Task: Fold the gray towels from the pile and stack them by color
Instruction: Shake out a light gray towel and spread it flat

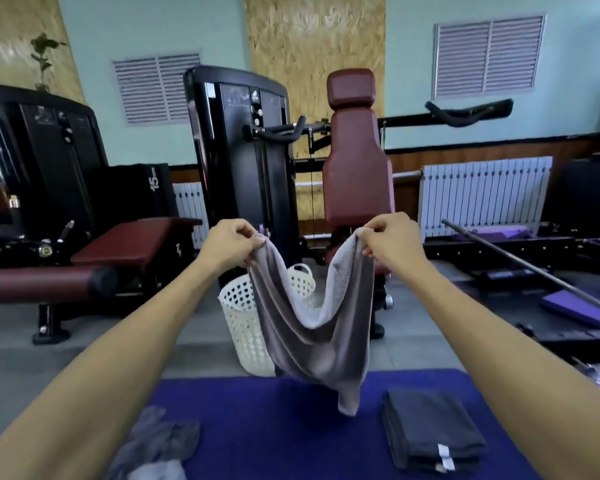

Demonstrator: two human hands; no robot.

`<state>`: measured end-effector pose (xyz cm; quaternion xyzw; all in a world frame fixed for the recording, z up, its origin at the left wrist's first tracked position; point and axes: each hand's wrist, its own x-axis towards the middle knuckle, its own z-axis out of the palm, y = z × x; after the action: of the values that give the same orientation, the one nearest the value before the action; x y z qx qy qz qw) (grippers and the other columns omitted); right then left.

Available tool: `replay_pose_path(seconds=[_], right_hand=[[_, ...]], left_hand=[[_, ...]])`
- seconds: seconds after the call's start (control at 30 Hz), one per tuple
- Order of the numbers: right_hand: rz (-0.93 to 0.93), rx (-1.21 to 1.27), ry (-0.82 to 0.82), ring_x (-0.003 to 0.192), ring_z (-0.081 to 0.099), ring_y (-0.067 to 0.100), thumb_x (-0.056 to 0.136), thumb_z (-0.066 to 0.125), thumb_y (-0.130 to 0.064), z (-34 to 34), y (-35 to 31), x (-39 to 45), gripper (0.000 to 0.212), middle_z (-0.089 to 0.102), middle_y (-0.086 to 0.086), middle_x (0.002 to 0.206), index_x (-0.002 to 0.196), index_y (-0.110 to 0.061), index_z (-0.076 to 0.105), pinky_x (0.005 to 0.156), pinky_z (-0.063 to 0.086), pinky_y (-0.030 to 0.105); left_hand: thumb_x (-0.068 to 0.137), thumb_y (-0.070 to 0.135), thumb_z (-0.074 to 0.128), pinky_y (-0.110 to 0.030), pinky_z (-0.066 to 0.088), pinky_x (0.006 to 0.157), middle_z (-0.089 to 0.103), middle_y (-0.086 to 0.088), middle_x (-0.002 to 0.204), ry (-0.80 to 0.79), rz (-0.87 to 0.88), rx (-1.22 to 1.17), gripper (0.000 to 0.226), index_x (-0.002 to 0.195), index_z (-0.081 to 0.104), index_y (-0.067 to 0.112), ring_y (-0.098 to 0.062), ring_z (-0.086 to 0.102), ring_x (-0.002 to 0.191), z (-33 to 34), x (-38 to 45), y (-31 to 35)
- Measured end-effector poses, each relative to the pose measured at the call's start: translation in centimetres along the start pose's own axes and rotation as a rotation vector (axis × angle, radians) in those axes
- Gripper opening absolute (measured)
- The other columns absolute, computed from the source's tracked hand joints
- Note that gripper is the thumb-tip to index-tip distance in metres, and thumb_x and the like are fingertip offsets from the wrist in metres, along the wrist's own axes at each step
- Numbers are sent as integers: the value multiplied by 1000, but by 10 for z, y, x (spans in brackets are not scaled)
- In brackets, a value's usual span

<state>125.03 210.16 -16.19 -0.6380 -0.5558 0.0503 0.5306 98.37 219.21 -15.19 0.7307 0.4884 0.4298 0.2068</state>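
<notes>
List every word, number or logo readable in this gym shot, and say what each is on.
"15" followed by tiny unreadable characters: white print, turned sideways, on the black box left of the weight-stack machine.
Logo and small plates on that machine: too blurred to read.
White tags on the folded dark gray towels: no legible print.
Nothing else readable.

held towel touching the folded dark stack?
Apart. Head view: the light gray towel hangs left of the dark folded stack, bare blue mat between them.
</notes>
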Motion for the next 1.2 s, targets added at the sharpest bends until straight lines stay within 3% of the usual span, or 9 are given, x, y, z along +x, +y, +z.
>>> replay_pose_path(seconds=[0.1, 0.23, 0.33, 0.43, 0.6, 0.8, 0.87, 0.93, 1.2], right_hand=[[38, -19, -34, 71, 68, 16, 86, 64, -19, 4, 22, -56, 18, 67, -7, 62, 72, -14, 75, 72, 56, 31], [39, -28, -70, 71, 61, 3, 85, 70, -21, 8, 46, -116, 12, 64, -18, 66, 74, -19, 75, 61, 41, 9], [75, 5, -63, 72, 63, 2, 84, 70, -24, 10, 56, -137, 14, 67, -18, 68, 70, -27, 73, 62, 44, 14], [108, 19, -69, 74, 63, 1, 85, 69, -25, 19, 64, -144, 11, 70, -13, 75, 76, -23, 76, 64, 47, 17], [201, -39, -229, 67, 61, 12, 87, 67, -19, 60, 108, -148, 16, 67, -6, 69, 72, -16, 71, 61, 48, 25], [439, -115, -445, 65, 58, 11, 87, 69, -17, 129, 194, -143, 18, 65, -8, 66, 71, -9, 71, 67, 55, 32], [493, -123, -475, 67, 59, 10, 87, 68, -16, 154, 221, -137, 18, 67, -7, 68, 75, -4, 72, 63, 56, 30], [524, -154, -528, 65, 58, 8, 88, 68, -16, 182, 248, -128, 18, 66, -6, 69, 78, -2, 72, 56, 46, 22], [546, -248, -742, 63, 56, 9, 93, 64, -17, 304, 368, -95, 19, 67, 3, 77, 82, -3, 69, 48, 38, 11]], left_hand=[[85, 18, 74, -28, 51, 58, 67, -2, 64, -2, 0, 61, 14, 73, 68, 15, -12, 61, 56, 12, -57, -20], [83, 17, 74, -26, 43, 61, 66, -13, 68, 4, -36, -14, 12, 74, 68, 12, -13, 53, 61, 27, -115, -50], [84, 15, 75, -33, 44, 68, 63, -15, 70, -4, -70, -192, 14, 72, 67, 13, -19, 53, 66, 32, -136, -64], [85, 18, 74, -31, 40, 62, 56, -12, 69, -41, -99, -224, 17, 71, 65, 20, -18, 47, 63, 43, -144, -76], [88, 14, 72, -19, 37, 44, 55, -5, 64, -175, -279, -184, 16, 78, 59, 11, -8, 45, 48, 86, -141, -128], [90, 19, 71, -28, 45, 52, 54, -11, 68, -352, -544, -122, 21, 77, 56, 11, -22, 48, 58, 158, -120, -224], [91, 20, 69, -25, 46, 45, 58, -8, 71, -396, -606, -82, 18, 80, 58, 12, -19, 51, 56, 183, -109, -254], [92, 20, 68, -24, 47, 43, 61, -9, 75, -427, -646, -53, 16, 82, 59, 11, -18, 55, 56, 207, -96, -287], [91, 16, 70, -44, 62, 65, 68, -17, 79, -395, -832, 10, 14, 85, 60, 8, -30, 68, 65, 294, -50, -437]])
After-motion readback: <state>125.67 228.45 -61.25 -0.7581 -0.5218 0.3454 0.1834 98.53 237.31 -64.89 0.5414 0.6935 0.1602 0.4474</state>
